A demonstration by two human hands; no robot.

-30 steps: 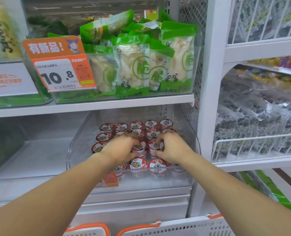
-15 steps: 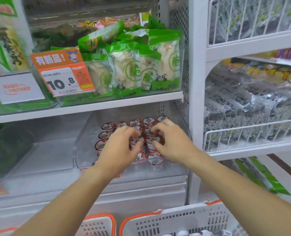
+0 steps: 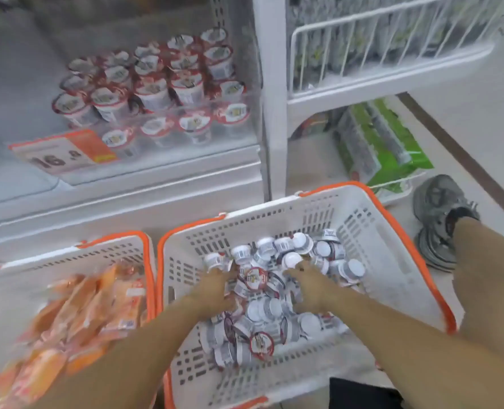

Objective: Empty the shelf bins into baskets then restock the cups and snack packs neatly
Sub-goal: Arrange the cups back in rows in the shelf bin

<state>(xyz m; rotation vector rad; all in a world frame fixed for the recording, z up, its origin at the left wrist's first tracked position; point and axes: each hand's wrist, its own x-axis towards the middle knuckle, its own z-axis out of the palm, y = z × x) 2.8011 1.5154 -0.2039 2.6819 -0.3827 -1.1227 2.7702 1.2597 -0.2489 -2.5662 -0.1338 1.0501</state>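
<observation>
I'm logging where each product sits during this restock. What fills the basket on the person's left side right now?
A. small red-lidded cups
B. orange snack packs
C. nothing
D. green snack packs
B: the left basket holds a heap of orange snack packs, while the cups lie loose in the right basket, where both hands reach.

Both hands, left (image 3: 215, 286) and right (image 3: 310, 283), reach into the cups (image 3: 270, 314) heaped in the right basket (image 3: 407, 278).
</observation>
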